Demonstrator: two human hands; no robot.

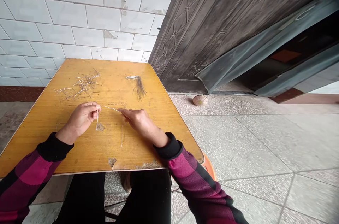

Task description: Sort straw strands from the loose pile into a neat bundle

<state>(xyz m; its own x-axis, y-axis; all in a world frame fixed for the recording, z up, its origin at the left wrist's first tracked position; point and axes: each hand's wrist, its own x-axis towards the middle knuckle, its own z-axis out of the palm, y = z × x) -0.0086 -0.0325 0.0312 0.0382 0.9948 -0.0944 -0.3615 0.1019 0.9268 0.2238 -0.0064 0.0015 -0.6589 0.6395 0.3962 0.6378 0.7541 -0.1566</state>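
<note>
My left hand [82, 117] is closed in a pinch above the table, thumb against forefinger, on a thin whitish wire. One end of this wire hangs below the fingertips. My right hand [140, 121] pinches a thin pale wire [111, 108] that runs toward the left hand; whether both hands hold one piece I cannot tell. Another fine strand [122, 139] shows just below my right fingers. Farther back on the left lies a loose, tangled pile of thin wires [86, 84]. At the back right rests a neater bundle [138, 84], bent, with pale and dark parts.
The yellow wooden table [150, 135] has chipped patches along its front edge. White wall tiles [79, 8] rise behind it. To the right are a dark carved door [182, 40], a roundish object [200, 100] on the floor and an orange stool edge [209, 167].
</note>
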